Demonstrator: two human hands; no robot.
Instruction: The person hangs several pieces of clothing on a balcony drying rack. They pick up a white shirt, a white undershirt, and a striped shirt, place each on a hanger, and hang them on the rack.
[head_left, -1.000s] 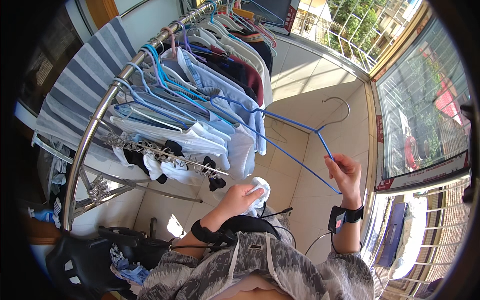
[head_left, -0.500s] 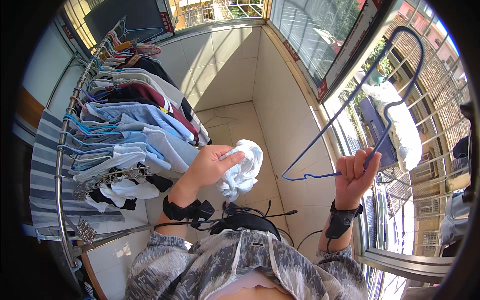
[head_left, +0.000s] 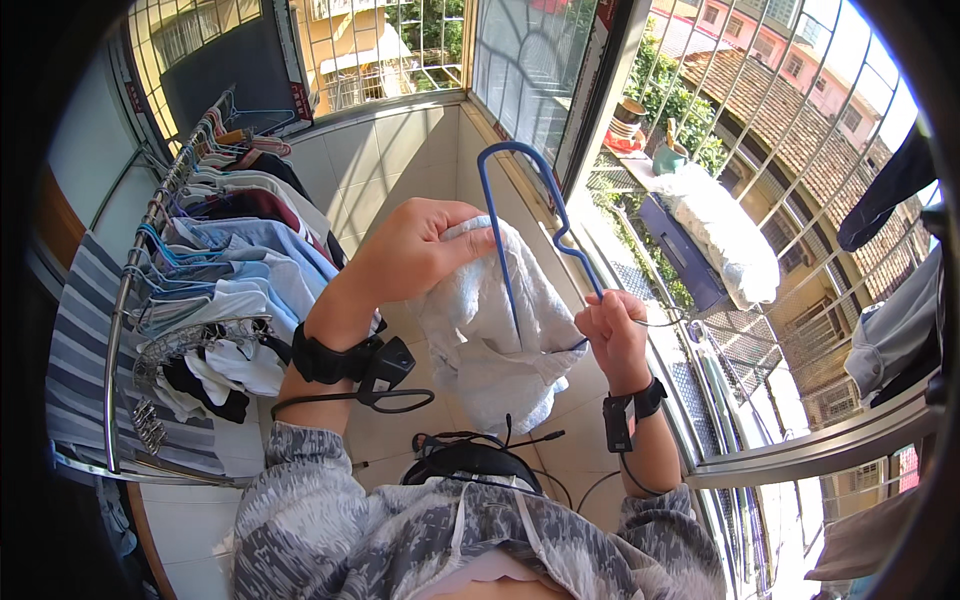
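Observation:
My left hand (head_left: 425, 245) pinches the upper edge of a soft white cloth (head_left: 470, 325) with pale blue tints; whether it is a garment or a towel I cannot tell. It hangs partly spread in front of me. My right hand (head_left: 615, 340) is closed round the blue clothes hanger (head_left: 515, 147) at the cloth's right side. One rounded end of the hanger stands up above the cloth. Its lower part runs down against the cloth and goes out of sight in the folds. The hanger's hook is hidden by my right hand.
On the left, a metal rail (head_left: 125, 300) bears several shirts (head_left: 255, 260) on hangers, with a clip rack of socks (head_left: 225, 370) below. To the right, beyond the window frame (head_left: 800, 460), a white bundle (head_left: 715, 230) rests on a purple box (head_left: 680, 250) inside barred grating.
My right hand has brought the hanger leftward to the cloth, and its lower part now lies among the folds. The cloth, bunched up before, hangs opened out from my raised left hand.

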